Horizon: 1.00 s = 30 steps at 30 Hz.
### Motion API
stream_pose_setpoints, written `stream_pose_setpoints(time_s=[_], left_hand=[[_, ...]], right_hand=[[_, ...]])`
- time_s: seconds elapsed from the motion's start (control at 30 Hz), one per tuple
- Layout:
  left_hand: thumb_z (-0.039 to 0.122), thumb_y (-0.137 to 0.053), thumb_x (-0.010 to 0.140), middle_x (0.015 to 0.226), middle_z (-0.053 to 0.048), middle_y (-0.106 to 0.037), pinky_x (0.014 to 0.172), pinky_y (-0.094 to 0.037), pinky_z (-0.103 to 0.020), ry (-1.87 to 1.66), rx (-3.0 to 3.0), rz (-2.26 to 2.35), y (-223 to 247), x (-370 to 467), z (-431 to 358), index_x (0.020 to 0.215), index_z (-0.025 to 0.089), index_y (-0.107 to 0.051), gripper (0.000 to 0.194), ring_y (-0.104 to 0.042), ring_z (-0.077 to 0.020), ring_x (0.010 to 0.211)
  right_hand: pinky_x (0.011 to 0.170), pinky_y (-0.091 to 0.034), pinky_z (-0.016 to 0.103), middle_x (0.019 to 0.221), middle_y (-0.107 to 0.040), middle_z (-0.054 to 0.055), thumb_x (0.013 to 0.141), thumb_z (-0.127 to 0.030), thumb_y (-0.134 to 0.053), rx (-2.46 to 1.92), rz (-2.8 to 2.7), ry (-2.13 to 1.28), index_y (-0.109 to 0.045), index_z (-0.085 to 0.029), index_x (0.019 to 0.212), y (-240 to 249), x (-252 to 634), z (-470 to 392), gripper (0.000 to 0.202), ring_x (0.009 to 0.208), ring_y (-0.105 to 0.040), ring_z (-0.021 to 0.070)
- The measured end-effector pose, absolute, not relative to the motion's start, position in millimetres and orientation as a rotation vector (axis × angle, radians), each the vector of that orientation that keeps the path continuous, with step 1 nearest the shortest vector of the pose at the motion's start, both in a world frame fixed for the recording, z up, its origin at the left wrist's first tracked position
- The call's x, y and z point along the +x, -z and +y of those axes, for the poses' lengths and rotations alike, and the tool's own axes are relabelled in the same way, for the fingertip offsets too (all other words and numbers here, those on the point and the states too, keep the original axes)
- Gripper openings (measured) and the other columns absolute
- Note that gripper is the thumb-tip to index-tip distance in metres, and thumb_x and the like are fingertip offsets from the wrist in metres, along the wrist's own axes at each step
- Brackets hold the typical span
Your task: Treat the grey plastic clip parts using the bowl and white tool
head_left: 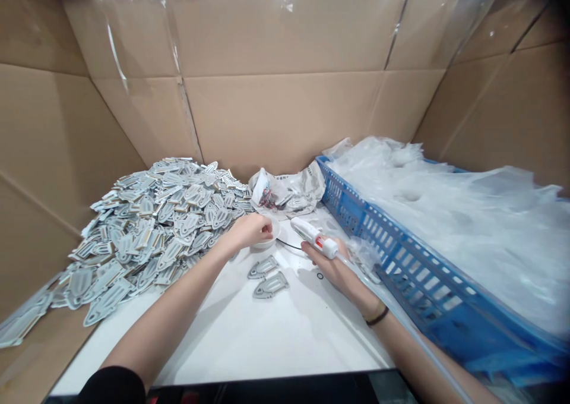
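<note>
Blue basket (449,327) is flanking R side, maybe snagging the hose (425,346) if it drags. Grey-part pile (169,220) is sprawling L; could be sliding if bumped. R hand (332,267) is gripping white tool (307,232). L hand (250,230) is hovering curled at small dish (265,245), can't tell if holding anything; knock = tip risk. Two loose grey parts (271,286) are lying just in front, poss. getting nudged.
</note>
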<state>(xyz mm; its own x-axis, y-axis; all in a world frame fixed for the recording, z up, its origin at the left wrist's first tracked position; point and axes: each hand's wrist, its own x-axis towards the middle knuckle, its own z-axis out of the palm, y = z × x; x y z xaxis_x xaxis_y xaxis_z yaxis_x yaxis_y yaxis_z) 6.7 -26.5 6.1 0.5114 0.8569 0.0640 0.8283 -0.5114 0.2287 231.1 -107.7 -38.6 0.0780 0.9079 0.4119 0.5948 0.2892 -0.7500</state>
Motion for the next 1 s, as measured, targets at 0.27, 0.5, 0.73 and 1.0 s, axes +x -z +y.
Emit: stream_pose_setpoints(time_s=[0.27,0.5,0.73,1.0], left_hand=[[0.019,-0.060,0.082,0.080,-0.003,-0.074,0.066,-0.041,-0.023,-0.429,2.487,1.390,4.4,3.6,-16.4,0.083,0.018,-0.072,0.012,-0.067,-0.0172,0.075],[0.017,-0.058,0.079,0.072,-0.002,-0.073,0.063,-0.043,-0.024,-0.548,2.392,1.394,6.2,-1.6,-13.0,0.081,0.018,-0.070,0.012,-0.067,-0.0172,0.068],[0.016,-0.058,0.074,0.071,-0.002,-0.069,0.062,-0.045,-0.023,-0.760,2.264,1.374,1.5,2.1,-18.1,0.071,0.017,-0.059,0.003,-0.064,-0.0153,0.067],[0.016,-0.052,0.081,0.078,-0.001,-0.066,0.065,-0.046,-0.021,-0.976,2.157,1.259,-1.1,-0.5,-43.5,0.108,0.016,-0.065,0.030,-0.059,-0.0121,0.069]], right_hand=[[0.045,-0.029,0.024,0.050,-0.050,-0.001,0.080,-0.051,-0.058,-1.431,-1.629,-0.497,-0.045,-0.022,0.056,49.5,233.2,-98.6,0.040,0.047,-0.046,0.0123],[0.046,-0.029,0.024,0.050,-0.047,-0.002,0.082,-0.050,-0.056,-1.410,-1.653,-0.473,-0.042,-0.021,0.057,47.9,234.6,-99.5,0.040,0.048,-0.044,0.0115],[0.046,-0.028,0.024,0.050,-0.049,-0.002,0.082,-0.050,-0.057,-1.418,-1.662,-0.479,-0.043,-0.021,0.056,50.0,235.9,-97.4,0.041,0.047,-0.045,0.0114],[0.046,-0.028,0.024,0.051,-0.049,0.000,0.082,-0.050,-0.055,-1.428,-1.663,-0.459,-0.044,-0.022,0.055,43.9,236.0,-98.9,0.041,0.049,-0.046,0.0127]])
